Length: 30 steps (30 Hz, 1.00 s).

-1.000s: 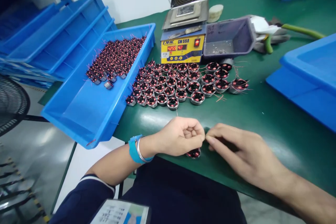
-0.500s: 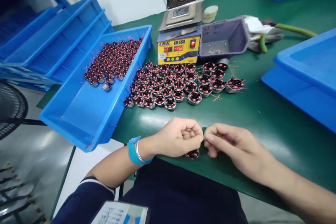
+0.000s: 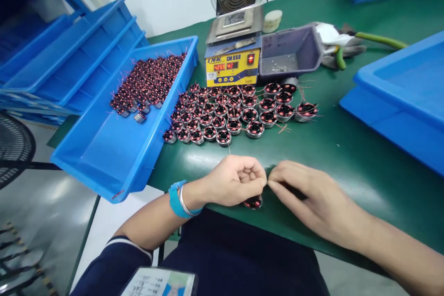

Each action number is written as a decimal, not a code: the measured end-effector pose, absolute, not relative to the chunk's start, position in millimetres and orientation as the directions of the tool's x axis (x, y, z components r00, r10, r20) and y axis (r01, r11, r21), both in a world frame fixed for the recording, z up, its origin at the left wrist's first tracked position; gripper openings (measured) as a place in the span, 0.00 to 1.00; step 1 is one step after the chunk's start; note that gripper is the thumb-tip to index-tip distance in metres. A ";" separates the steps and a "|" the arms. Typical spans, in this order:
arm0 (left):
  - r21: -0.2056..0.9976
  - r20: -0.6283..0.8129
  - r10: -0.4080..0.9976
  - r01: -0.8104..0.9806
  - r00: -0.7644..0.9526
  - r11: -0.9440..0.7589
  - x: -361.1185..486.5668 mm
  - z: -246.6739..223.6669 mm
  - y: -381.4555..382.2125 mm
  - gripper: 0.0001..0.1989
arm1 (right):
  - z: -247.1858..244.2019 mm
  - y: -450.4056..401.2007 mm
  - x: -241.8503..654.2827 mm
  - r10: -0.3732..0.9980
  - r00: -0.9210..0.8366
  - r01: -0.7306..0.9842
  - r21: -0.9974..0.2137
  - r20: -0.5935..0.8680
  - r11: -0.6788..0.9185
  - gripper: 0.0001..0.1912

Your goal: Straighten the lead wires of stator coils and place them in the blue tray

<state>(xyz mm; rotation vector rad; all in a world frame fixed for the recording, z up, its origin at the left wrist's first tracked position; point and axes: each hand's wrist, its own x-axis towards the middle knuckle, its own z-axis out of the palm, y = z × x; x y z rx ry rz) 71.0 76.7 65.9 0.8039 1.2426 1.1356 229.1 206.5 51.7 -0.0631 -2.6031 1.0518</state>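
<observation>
A small round coil part with copper-red windings (image 3: pixel 253 202) is partly hidden beneath my left hand (image 3: pixel 239 181), whose fingers are curled, thumb against forefinger. Whatever sits in that pinch is too small to make out. My right hand (image 3: pixel 308 194) meets it at the fingertips, thumb and forefinger pinched together; what they hold is also too small to see. Just beyond my hands, several rows of similar coil parts (image 3: pixel 234 113) stand on the green table (image 3: pixel 360 157), with thin wire ends sticking out.
At the left, a blue tray (image 3: pixel 104 148) holds a heap of coil parts. Behind the rows stand a yellow-fronted solder unit (image 3: pixel 233 67) and a purple bin (image 3: pixel 291 51). Blue bins (image 3: pixel 409 88) stand at the right. Wire scraps (image 3: pixel 284 128) lie near the rows.
My right hand's fingers have straightened somewhat, the thumb and forefinger still pinched beside my left hand. The left hand is nearly unchanged. The view has shifted slightly.
</observation>
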 end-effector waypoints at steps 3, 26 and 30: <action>0.935 -0.298 0.953 -0.219 -0.052 0.280 70.7 65.4 77.3 0.16 | 58.5 205.7 225.7 0.158 -0.987 0.083 -0.912 -0.021 0.401 0.24; 0.897 -0.286 0.826 -0.440 -0.485 0.053 86.2 58.7 84.7 0.22 | 48.0 195.8 225.4 0.176 -0.918 -0.089 -0.618 0.356 0.781 0.11; 0.879 -0.176 0.572 -0.390 -0.801 -0.275 81.2 67.2 85.4 0.22 | 42.8 192.3 227.5 0.193 -0.930 -0.088 -0.702 0.311 0.707 0.10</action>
